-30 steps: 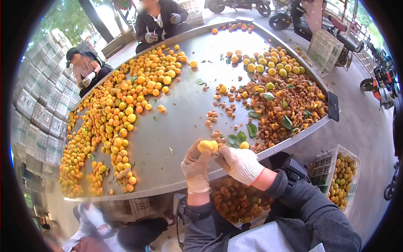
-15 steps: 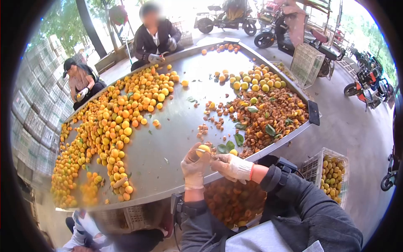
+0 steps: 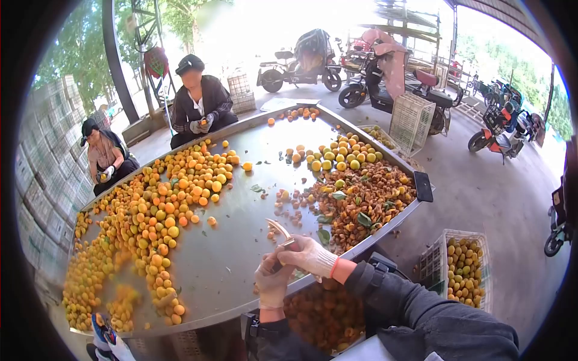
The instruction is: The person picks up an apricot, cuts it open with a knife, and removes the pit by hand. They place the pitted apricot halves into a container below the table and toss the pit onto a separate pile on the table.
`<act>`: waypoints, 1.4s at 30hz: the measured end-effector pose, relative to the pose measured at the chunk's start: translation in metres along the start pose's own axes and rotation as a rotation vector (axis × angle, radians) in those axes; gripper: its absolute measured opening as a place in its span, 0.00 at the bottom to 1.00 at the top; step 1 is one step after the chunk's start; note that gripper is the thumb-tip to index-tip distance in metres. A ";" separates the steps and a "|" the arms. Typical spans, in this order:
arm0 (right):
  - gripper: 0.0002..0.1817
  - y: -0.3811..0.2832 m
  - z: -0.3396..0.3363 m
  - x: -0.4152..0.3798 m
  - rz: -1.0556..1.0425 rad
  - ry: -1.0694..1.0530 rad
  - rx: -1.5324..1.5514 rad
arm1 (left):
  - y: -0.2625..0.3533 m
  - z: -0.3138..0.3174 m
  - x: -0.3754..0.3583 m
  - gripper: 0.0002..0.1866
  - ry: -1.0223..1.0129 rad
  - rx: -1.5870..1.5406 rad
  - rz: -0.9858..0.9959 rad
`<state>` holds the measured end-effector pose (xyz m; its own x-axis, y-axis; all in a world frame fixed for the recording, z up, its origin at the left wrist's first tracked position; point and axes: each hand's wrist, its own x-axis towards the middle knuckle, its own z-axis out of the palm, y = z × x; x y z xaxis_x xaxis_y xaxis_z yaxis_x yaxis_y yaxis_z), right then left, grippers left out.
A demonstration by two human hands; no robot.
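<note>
My right hand (image 3: pixel 308 256), in a white knit glove, is closed on a slim, curved tool (image 3: pixel 278 229) with a pale edge that points up and left over the table. Against it from below, my gloved left hand (image 3: pixel 272 281) has its fingers curled; whatever lies inside them is hidden. Both hands are above the near edge of the metal table (image 3: pixel 226 240). Just beyond them spreads a heap of split apricot pieces (image 3: pixel 361 201) mixed with green leaves. Whole apricots (image 3: pixel 159 210) are piled along the left side, and more whole ones (image 3: pixel 340 153) lie behind the pieces.
Below my hands a container holds split fruit (image 3: pixel 325 313). A white crate (image 3: pixel 436 268) of apricots stands at right. A phone (image 3: pixel 423 186) lies on the table's right corner. Two people (image 3: pixel 201 108) sit across the table; another person (image 3: pixel 108 337) is at lower left. Scooters (image 3: pixel 385 78) stand behind.
The yellow apricot seen in my left fingers is out of sight. My hands have turned and drawn closer together, with the tool now raised. The view has shifted.
</note>
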<state>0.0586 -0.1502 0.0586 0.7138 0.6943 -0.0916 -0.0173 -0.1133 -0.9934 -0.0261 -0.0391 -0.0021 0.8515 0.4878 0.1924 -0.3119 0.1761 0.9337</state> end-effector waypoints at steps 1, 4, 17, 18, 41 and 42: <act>0.21 -0.001 0.000 0.001 0.010 -0.013 0.005 | 0.003 0.000 0.002 0.22 0.014 0.005 -0.008; 0.10 0.003 0.011 0.008 0.093 -0.011 0.237 | -0.013 -0.023 0.005 0.20 0.230 -0.530 -0.135; 0.09 0.005 -0.038 0.004 0.163 0.150 0.385 | -0.033 -0.030 0.000 0.25 0.278 -0.567 -0.417; 0.09 -0.002 -0.029 0.011 0.174 0.151 0.395 | -0.032 -0.026 0.000 0.24 0.229 -0.562 -0.430; 0.07 0.048 0.038 0.085 0.113 0.106 1.166 | -0.075 -0.045 -0.002 0.15 0.271 0.226 -0.307; 0.06 0.051 0.039 0.090 0.161 0.197 1.222 | -0.082 -0.054 0.001 0.14 0.229 0.145 -0.309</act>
<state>0.0949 -0.0659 -0.0030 0.7339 0.6038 -0.3110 -0.6777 0.6204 -0.3947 -0.0223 -0.0069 -0.0947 0.7749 0.6113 -0.1607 0.0205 0.2297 0.9730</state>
